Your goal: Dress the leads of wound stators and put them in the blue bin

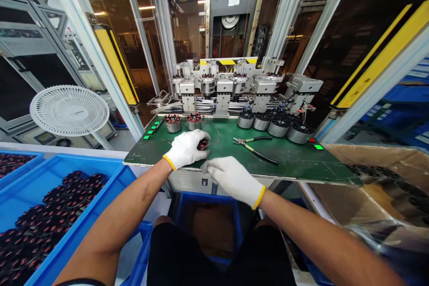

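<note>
1. Left hand, white-gloved, at the center of the frame: its fingers were closed around a small copper-wound core, held just above the near edge of the green bench.
2. Right hand, likewise gloved, lower and to the right: its fingers were drawn narrowly together near the held core; whether they gripped a wire could not be told.
3. Loose copper wire: it curved over the bench, to the right of the left hand.
4. Two wound cores, metal-sided with reddish windings: these stood upright at the bench's far left, beyond the left hand.
5. Cutters, with green-and-black handles: they lay open on the bench, right of center.
6. Row of dark-topped cores: it stood on the bench, beyond the cutters.
7. Metal fixture: it spanned the upper center, behind the bench.
8. Blue bin, lower left: it contained many dark pieces with reddish windings. A white fan stood above it in the frame.
</note>
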Demonstrator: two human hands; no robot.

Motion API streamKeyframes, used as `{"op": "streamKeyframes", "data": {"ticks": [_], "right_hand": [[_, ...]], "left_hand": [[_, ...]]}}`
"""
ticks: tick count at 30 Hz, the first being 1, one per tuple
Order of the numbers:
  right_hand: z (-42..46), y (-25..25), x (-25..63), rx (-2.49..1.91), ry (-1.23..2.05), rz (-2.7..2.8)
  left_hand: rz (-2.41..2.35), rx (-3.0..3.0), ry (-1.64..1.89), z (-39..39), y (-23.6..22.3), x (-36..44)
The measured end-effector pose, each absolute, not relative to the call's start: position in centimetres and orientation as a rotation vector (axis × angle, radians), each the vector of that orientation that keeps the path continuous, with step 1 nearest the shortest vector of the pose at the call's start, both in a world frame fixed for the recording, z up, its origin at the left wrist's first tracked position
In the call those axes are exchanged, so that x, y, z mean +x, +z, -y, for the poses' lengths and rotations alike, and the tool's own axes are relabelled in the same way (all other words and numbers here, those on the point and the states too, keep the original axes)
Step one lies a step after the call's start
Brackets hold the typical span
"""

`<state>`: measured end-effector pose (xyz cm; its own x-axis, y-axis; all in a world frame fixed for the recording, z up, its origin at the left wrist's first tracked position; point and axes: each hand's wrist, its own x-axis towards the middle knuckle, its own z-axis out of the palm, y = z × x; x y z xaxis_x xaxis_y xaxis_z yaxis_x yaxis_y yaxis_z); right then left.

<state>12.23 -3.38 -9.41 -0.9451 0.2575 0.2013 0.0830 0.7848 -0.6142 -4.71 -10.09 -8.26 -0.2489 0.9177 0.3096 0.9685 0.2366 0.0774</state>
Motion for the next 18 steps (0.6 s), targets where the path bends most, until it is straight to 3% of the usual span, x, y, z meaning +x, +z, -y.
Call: {"op": "streamKeyframes", "data": {"ticks": [8,14,18], "right_hand": [[9.0,-8.9,11.9,-0.245,0.170,3.033],[3.4,-4.5,12.1,-0.277,-0.169,2.587],[0.5,-4.8,11.8,-0.327,-0.504,2.781]], "left_hand": [[2.221,-1.839,-0.295,10.4,-8.1,-4.4],[2.265,-1.809,-0.276,10.2,-8.2,-4.6],[2.243,-1.852,-0.325,10.3,-8.0,-4.5]]}}
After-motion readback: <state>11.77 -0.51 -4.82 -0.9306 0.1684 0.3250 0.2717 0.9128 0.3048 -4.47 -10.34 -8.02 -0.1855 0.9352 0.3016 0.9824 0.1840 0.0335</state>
